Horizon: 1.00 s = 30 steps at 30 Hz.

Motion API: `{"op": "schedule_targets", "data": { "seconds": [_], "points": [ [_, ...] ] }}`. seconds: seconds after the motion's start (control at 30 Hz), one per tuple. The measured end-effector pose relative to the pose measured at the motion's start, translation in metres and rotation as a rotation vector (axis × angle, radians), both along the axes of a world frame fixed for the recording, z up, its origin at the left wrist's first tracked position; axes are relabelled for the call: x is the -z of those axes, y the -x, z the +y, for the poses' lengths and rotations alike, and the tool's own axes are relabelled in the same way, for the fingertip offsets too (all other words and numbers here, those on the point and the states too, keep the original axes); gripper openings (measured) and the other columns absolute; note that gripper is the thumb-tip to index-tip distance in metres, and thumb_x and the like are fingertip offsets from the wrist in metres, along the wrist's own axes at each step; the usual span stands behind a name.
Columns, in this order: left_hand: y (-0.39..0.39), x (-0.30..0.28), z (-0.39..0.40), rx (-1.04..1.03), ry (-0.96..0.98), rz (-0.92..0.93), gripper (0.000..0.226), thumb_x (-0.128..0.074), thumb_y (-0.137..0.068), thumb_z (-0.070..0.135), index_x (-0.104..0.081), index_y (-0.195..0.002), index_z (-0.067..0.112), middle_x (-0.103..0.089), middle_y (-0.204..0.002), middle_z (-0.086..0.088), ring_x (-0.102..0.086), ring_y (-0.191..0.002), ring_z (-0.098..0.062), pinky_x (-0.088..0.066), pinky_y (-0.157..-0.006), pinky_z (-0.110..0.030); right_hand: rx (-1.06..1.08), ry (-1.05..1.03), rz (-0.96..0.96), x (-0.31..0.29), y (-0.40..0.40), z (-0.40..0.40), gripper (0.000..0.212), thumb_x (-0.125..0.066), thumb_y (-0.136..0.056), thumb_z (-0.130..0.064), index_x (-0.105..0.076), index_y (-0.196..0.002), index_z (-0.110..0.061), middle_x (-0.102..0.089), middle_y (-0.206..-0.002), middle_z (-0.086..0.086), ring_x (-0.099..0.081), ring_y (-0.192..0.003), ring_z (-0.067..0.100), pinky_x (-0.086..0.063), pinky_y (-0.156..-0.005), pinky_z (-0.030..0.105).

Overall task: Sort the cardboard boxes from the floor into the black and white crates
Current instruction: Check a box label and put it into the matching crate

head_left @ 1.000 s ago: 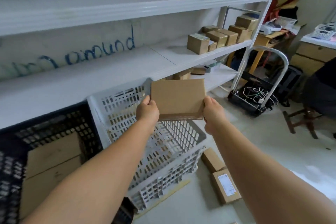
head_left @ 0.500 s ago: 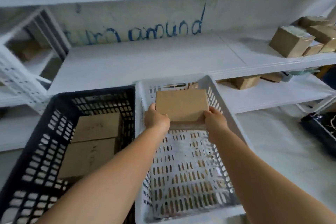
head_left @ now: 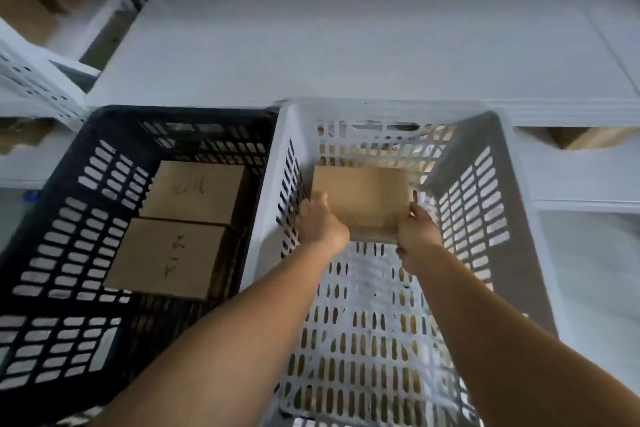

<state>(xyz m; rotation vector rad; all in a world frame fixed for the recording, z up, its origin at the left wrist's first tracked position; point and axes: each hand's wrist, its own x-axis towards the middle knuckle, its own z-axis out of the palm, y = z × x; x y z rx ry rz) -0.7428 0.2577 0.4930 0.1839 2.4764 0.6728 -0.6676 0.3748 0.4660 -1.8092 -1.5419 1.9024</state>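
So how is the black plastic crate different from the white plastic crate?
The black plastic crate sits on the left; the white plastic crate sits on the right. The black crate has two brown cardboard boxes lying inside; the white crate has one cardboard box, gripped by both hands. Both have slotted walls.

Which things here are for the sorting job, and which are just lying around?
For the job:
held box, gripped by left hand and right hand
white crate
black crate
two boxes inside it

Just around:
shelf
box under the shelf
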Motion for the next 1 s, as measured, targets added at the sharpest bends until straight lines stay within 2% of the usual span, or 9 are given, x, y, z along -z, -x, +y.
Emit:
{"op": "schedule_targets", "data": {
  "seconds": [0.1, 0.2, 0.37, 0.63, 0.77, 0.83, 0.87, 0.93, 1.0],
  "points": [
    [0.005, 0.011, 0.012, -0.032, 0.027, -0.002, 0.067, -0.058, -0.088, 0.004, -0.027, -0.146, 0.018, -0.026, -0.144, -0.013, -0.032, -0.130, -0.034, -0.038, -0.105, -0.038, 0.063, 0.067, 0.052, 0.012, 0.011, 0.005, 0.054, -0.031, -0.097, 0.003, -0.048, -0.140, -0.025, -0.054, -0.135, 0.004, -0.050, -0.094, 0.017, -0.042, -0.068, 0.024],
    [0.011, 0.020, 0.019, -0.046, 0.057, 0.027, 0.065, -0.065, -0.084, 0.006, -0.032, -0.140, 0.014, -0.030, -0.141, -0.014, -0.037, -0.126, -0.033, -0.042, -0.103, -0.038, 0.006, 0.041, 0.006, 0.024, 0.022, 0.007, 0.055, -0.033, -0.095, 0.001, -0.046, -0.140, -0.028, -0.053, -0.136, 0.005, -0.052, -0.101, 0.021, -0.047, -0.085, 0.033],
    [0.014, 0.028, 0.019, -0.020, 0.145, 0.046, 0.071, -0.066, -0.085, 0.011, -0.026, -0.143, 0.009, -0.025, -0.146, -0.016, -0.030, -0.135, -0.034, -0.036, -0.110, -0.042, 0.026, 0.088, -0.001, 0.031, 0.029, 0.002, 0.056, -0.033, -0.097, -0.005, -0.043, -0.142, -0.035, -0.052, -0.137, 0.003, -0.050, -0.082, 0.014, -0.041, -0.063, 0.024],
    [0.005, 0.024, 0.017, 0.146, 0.219, -0.017, 0.076, -0.050, -0.097, 0.015, 0.001, -0.153, 0.014, 0.014, -0.160, -0.007, 0.010, -0.148, -0.028, -0.006, -0.120, -0.045, -0.129, 0.077, -0.022, 0.024, 0.030, -0.002, 0.060, -0.031, -0.096, -0.005, -0.031, -0.149, -0.034, -0.051, -0.137, 0.004, -0.046, -0.073, 0.013, -0.036, -0.054, 0.022],
    [-0.001, 0.013, 0.012, 0.132, 0.153, -0.007, 0.074, -0.048, -0.098, 0.020, 0.000, -0.154, 0.014, 0.011, -0.161, -0.006, 0.007, -0.148, -0.026, -0.008, -0.121, -0.042, -0.162, 0.058, -0.021, -0.003, 0.016, -0.008, 0.055, -0.038, -0.102, -0.016, -0.022, -0.152, -0.029, -0.040, -0.148, 0.004, -0.056, -0.095, 0.018, -0.042, -0.072, 0.025],
    [-0.006, 0.003, 0.009, 0.118, 0.093, 0.010, 0.071, -0.047, -0.099, 0.022, -0.003, -0.154, 0.012, 0.007, -0.161, -0.006, 0.004, -0.148, -0.025, -0.010, -0.121, -0.040, -0.008, 0.103, 0.051, -0.025, 0.007, -0.010, 0.053, -0.043, -0.101, -0.016, -0.026, -0.151, -0.020, -0.038, -0.150, 0.010, -0.056, -0.097, 0.017, -0.043, -0.072, 0.020],
    [-0.009, -0.003, 0.007, 0.114, 0.060, 0.016, 0.069, -0.046, -0.099, 0.023, -0.005, -0.154, 0.011, 0.004, -0.161, -0.007, 0.002, -0.149, -0.025, -0.011, -0.121, -0.039, 0.039, 0.101, 0.038, -0.035, 0.002, -0.012, 0.053, -0.046, -0.100, -0.018, -0.027, -0.149, -0.015, -0.035, -0.151, 0.011, -0.052, -0.117, 0.022, -0.044, -0.087, 0.021],
    [-0.019, -0.016, 0.004, 0.108, -0.007, 0.026, 0.066, -0.046, -0.100, 0.024, -0.010, -0.153, 0.010, -0.004, -0.161, -0.007, -0.004, -0.148, -0.024, -0.016, -0.120, -0.039, -0.423, -0.270, -0.268, -0.053, -0.013, -0.024, 0.059, -0.053, -0.097, -0.022, -0.027, -0.148, -0.009, -0.028, -0.155, 0.008, -0.025, -0.144, 0.024, -0.020, -0.116, 0.027],
    [-0.031, -0.031, -0.001, 0.104, -0.085, 0.036, 0.064, -0.047, -0.099, 0.026, -0.015, -0.152, 0.011, -0.012, -0.159, -0.007, -0.017, -0.146, -0.026, -0.028, -0.115, -0.041, -0.143, -0.112, -0.064, -0.058, -0.024, -0.031, 0.055, -0.050, -0.099, -0.023, -0.028, -0.148, -0.013, -0.031, -0.154, 0.004, -0.028, -0.143, 0.027, -0.033, -0.106, 0.020]
  ]
}}
